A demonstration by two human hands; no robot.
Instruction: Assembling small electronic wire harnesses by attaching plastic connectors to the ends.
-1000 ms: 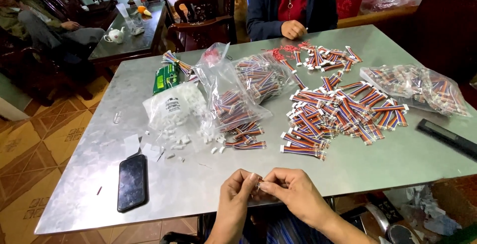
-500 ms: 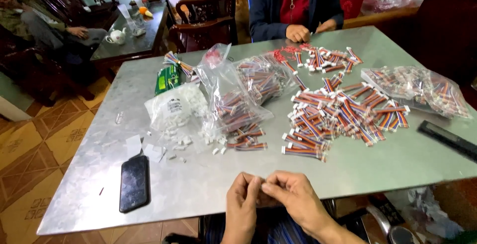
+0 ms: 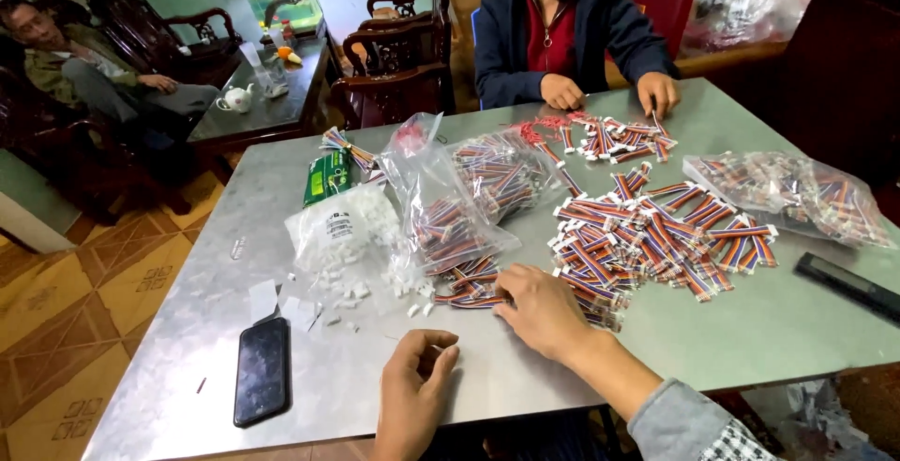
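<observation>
A person sits at the near edge of a grey metal tabletop, seen from above their own hands. The right hand reaches forward, palm down, fingers curled over a small bunch of striped wire harnesses with white plug ends; whether it grips them I cannot tell. Its forearm runs back to the near right in a grey sleeve. The left hand rests at the near edge, loosely curled, holding nothing visible, the two hands apart.

Just beyond the right hand lies a clear bag of the same wires, and to the left of it a bag of small white plastic connectors, some spilled loose on the tabletop. A broad heap of wire harnesses spreads to the right. A black phone lies face up at the near left. At the far side, another person's hands rest by more wires.
</observation>
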